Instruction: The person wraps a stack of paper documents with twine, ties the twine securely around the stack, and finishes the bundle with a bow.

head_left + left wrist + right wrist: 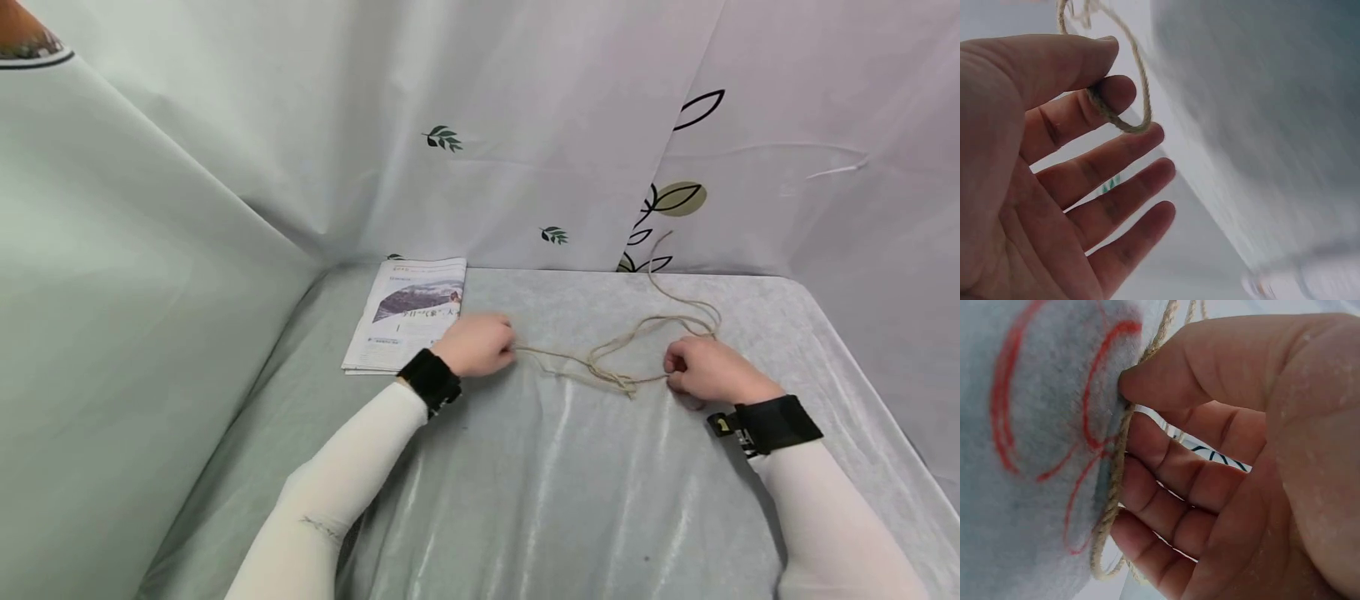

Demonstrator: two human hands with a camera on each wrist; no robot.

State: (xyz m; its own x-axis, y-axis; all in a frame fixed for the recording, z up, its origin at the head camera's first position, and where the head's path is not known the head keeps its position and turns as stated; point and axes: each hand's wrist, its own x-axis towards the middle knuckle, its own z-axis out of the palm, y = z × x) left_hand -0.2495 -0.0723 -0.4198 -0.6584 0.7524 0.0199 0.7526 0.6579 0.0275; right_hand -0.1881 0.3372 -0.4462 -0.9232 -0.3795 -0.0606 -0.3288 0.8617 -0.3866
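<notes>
A thin tan twine [622, 381] lies loosely tangled on the table between my two hands. My left hand [478, 344], beside the newspaper, pinches a bend of the twine [1145, 94] between thumb and index finger. In the left wrist view its other fingers are spread, and the small loop hangs past the fingertips. Farther right, my right hand [712, 371] is low over the table with its fingers bent. The right wrist view shows its thumb and fingertips pinching the twine [1116, 469] close against the cloth. Beyond this hand the twine's far end curves toward the back wall.
A folded newspaper [416, 312] lies at the back left of the table. Pale grey cloth [555, 500] covers the tabletop, with red curved marks [1007, 394] near the right hand. White sheeting [525, 167] with leaf prints hangs behind, and more sheeting [135, 292] slopes at the left.
</notes>
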